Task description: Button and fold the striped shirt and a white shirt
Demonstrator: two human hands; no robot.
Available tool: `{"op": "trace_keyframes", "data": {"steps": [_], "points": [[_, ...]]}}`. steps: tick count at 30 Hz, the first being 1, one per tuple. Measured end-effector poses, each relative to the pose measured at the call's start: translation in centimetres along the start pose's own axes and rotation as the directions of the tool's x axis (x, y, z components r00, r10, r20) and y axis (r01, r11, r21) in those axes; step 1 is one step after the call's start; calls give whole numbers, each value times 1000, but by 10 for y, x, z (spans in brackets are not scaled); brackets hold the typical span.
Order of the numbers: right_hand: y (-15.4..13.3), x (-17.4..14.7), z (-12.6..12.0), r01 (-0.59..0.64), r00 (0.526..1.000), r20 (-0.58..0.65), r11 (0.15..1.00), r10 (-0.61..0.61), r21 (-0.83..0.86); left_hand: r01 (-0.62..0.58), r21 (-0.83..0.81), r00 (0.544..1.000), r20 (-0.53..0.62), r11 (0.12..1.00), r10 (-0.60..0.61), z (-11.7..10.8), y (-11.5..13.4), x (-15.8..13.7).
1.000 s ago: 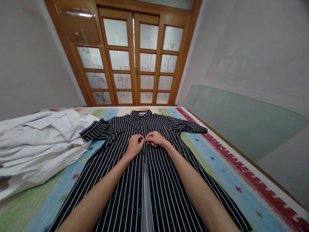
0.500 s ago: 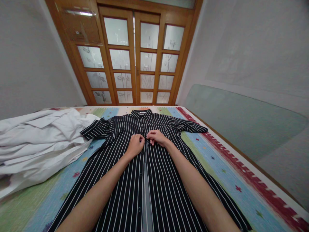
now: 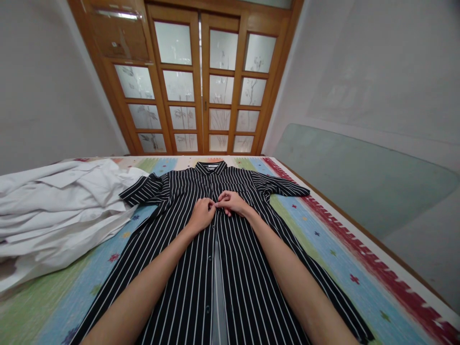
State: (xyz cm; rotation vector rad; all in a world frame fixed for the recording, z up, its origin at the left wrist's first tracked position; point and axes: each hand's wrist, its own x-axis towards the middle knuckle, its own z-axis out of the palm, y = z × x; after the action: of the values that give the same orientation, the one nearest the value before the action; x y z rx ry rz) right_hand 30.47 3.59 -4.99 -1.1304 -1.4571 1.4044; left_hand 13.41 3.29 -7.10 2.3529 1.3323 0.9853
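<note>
A black shirt with white stripes (image 3: 244, 268) lies face up, its collar (image 3: 211, 167) at the far end and its short sleeves spread out. Both hands meet at the middle of its front opening. My left hand (image 3: 202, 213) pinches the edge of the shirt front from the left. From the right, my right hand (image 3: 232, 202) grips the front at the same spot, its fingertips touching those of the left. The button between the fingers is hidden. Below the hands the two front edges lie apart, with dark buttons (image 3: 210, 258) showing along the left one.
Crumpled white cloth (image 3: 64, 215) lies at the left, touching the striped sleeve. Beneath everything is a colourful striped sheet (image 3: 316, 235). A wooden door with glass panes (image 3: 201, 86) stands beyond the far edge; a pale wall (image 3: 377, 72) runs along the right.
The fingertips of my right hand have shifted slightly left, against those of my left hand. The front edges just below the hands lie closer together. The shirt has otherwise stayed in place.
</note>
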Motion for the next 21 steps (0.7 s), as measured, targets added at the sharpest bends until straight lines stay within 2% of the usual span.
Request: {"op": "trace_keyframes", "data": {"steps": [10, 21], "points": [[3, 3, -4, -2, 999, 40, 1000, 2, 10, 10, -46, 999, 32, 999, -9, -6, 3, 1], [8, 6, -3, 1, 1000, 11, 1000, -1, 10, 16, -104, 999, 37, 994, -12, -12, 8, -1]]}}
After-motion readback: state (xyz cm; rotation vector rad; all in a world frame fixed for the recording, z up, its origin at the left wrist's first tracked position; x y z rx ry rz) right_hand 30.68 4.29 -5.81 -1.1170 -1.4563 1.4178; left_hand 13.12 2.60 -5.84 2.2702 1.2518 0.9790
